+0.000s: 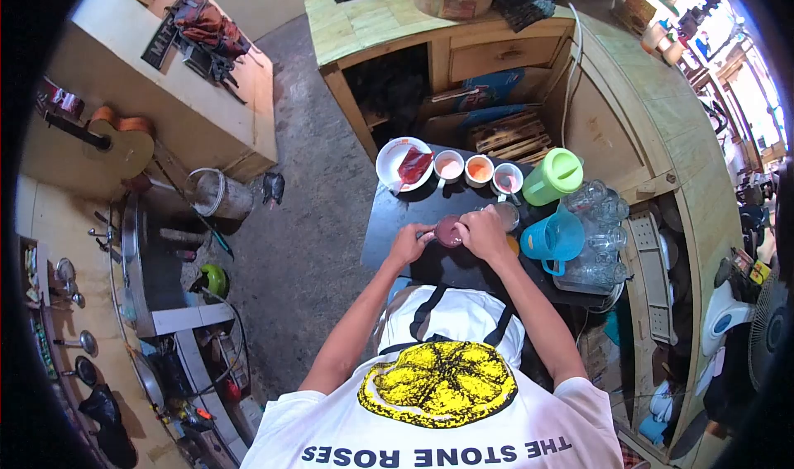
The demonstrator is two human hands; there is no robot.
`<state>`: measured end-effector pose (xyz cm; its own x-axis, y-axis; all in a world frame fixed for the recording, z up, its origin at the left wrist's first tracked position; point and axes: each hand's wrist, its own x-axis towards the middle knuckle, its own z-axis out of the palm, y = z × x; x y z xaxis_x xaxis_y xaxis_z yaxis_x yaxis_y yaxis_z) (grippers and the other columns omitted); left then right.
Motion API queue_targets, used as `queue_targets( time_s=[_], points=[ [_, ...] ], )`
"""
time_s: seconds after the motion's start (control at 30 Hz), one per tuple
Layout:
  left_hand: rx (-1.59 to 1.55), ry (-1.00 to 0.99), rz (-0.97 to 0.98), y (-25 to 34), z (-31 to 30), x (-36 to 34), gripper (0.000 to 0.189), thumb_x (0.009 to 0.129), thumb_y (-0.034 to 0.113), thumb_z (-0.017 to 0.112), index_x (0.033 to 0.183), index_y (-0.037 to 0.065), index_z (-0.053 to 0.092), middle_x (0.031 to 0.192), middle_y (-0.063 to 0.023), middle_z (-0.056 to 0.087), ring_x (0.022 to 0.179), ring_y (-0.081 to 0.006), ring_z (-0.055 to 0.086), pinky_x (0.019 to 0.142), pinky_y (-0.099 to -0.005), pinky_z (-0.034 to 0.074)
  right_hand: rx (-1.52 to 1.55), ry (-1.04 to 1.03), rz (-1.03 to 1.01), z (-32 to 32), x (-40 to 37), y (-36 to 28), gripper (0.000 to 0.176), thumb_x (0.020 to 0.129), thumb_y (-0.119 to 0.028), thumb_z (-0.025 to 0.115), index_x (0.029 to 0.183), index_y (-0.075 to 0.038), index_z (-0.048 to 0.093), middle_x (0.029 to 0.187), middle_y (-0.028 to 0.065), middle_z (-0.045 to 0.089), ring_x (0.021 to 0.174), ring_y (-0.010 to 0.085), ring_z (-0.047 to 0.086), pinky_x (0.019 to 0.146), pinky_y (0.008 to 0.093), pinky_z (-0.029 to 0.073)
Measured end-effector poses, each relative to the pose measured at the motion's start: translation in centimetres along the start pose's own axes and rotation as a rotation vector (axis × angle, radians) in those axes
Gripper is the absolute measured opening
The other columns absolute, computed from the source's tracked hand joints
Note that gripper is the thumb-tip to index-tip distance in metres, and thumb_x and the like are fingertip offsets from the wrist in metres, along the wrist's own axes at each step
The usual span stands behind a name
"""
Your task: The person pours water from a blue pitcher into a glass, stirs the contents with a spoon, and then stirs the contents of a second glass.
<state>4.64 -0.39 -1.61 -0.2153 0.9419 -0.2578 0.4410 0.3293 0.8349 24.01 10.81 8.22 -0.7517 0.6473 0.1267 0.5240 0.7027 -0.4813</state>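
Observation:
Over the dark table, both my hands are at a small cup with dark reddish-purple contents. My left hand grips its left side, fingers closed at the edge. My right hand is closed on the right side, thumb and fingers at the rim. A clear glass stands just behind my right hand, partly hidden by it. Beyond the cup, three white mugs with pinkish and orange contents line up beside a white bowl holding a red packet.
To the right stand a lidded light green pitcher and a blue pitcher. Several glass mugs crowd the table's right end. A wooden counter rises behind, and a fan is at far right.

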Motion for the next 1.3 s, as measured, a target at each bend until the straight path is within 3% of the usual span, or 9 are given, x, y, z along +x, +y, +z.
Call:
queue_targets(
  time_s=[0.2,0.3,0.4,0.57,0.77,0.97,1.07,1.17,1.3],
  points=[
    [0.007,0.017,0.033,-0.3,0.1,0.0,0.026,0.093,0.016,0.069,0.117,0.008,0.074,0.110,-0.0203,0.073,0.103,-0.0379,0.070,0.090,-0.0431,0.053,-0.077,-0.123,-0.084,0.2,-0.3,1.1,0.020,0.081,-0.020,0.070,0.073,-0.002,0.073,0.071,0.0190,0.068,0.071,0.0381,0.066,0.077,0.0470,0.045],
    [0.024,-0.006,0.057,-0.9,0.2,0.2,0.027,0.094,0.015,0.067,0.118,0.003,0.072,0.109,-0.0195,0.074,0.097,-0.0303,0.072,0.087,-0.0404,0.052,0.020,-0.053,-0.076,0.3,-0.2,0.8,0.020,0.082,-0.020,0.070,0.072,-0.002,0.073,0.071,0.0197,0.068,0.073,0.0382,0.067,0.078,0.0487,0.046],
    [0.010,-0.003,0.043,-0.9,0.2,0.2,0.027,0.093,0.018,0.070,0.118,0.010,0.074,0.107,-0.0202,0.073,0.101,-0.0385,0.070,0.088,-0.0436,0.053,-0.022,0.042,-0.022,0.1,0.0,0.4,0.022,0.082,-0.020,0.070,0.072,-0.001,0.072,0.071,0.0209,0.068,0.074,0.0389,0.067,0.080,0.0497,0.048],
    [-0.003,-0.011,0.023,-1.0,0.2,0.2,0.027,0.093,0.017,0.070,0.118,0.011,0.074,0.107,-0.0203,0.073,0.101,-0.0385,0.070,0.088,-0.0435,0.053,-0.111,-0.130,0.066,0.4,-0.3,0.1,0.023,0.083,-0.022,0.069,0.070,-0.003,0.071,0.074,0.0194,0.069,0.073,0.0353,0.068,0.076,0.0455,0.047],
    [-0.018,-0.014,0.045,-1.8,0.5,0.4,0.027,0.093,0.016,0.069,0.119,0.011,0.074,0.109,-0.0192,0.074,0.102,-0.0363,0.071,0.090,-0.0418,0.053,-0.048,0.124,-0.027,0.9,0.0,-0.1,0.021,0.082,-0.021,0.068,0.069,-0.003,0.072,0.072,0.0209,0.068,0.071,0.0366,0.067,0.075,0.0456,0.047],
    [-0.038,-0.026,0.034,-1.2,0.3,0.2,0.027,0.092,0.014,0.069,0.119,0.009,0.074,0.109,-0.0192,0.074,0.103,-0.0352,0.071,0.091,-0.0409,0.052,-0.116,-0.067,0.025,1.1,-0.6,1.4,0.020,0.081,-0.021,0.071,0.070,-0.004,0.072,0.071,0.0187,0.069,0.070,0.0362,0.067,0.074,0.0460,0.046],
    [-0.022,-0.016,0.053,-1.2,0.3,0.3,0.028,0.092,0.014,0.069,0.119,0.008,0.074,0.109,-0.0202,0.074,0.103,-0.0354,0.071,0.091,-0.0407,0.052,0.036,-0.066,0.013,1.4,-0.8,1.2,0.021,0.081,-0.021,0.071,0.070,-0.004,0.072,0.071,0.0183,0.069,0.070,0.0360,0.066,0.075,0.0449,0.045],
    [-0.045,-0.014,0.062,-1.7,0.5,0.4,0.027,0.092,0.014,0.069,0.118,0.008,0.074,0.108,-0.0208,0.074,0.102,-0.0362,0.071,0.090,-0.0406,0.053,0.018,0.105,-0.067,1.2,-0.4,0.4,0.021,0.080,-0.021,0.072,0.069,-0.003,0.072,0.070,0.0189,0.068,0.070,0.0360,0.066,0.079,0.0448,0.044],
    [-0.070,-0.015,0.059,-1.8,0.5,0.4,0.027,0.092,0.015,0.069,0.118,0.007,0.074,0.107,-0.0209,0.074,0.101,-0.0369,0.071,0.090,-0.0406,0.053,-0.116,0.017,-0.013,0.9,-0.3,0.3,0.020,0.082,-0.020,0.070,0.071,-0.004,0.072,0.074,0.0178,0.070,0.072,0.0348,0.066,0.082,0.0456,0.043]
  ],
)
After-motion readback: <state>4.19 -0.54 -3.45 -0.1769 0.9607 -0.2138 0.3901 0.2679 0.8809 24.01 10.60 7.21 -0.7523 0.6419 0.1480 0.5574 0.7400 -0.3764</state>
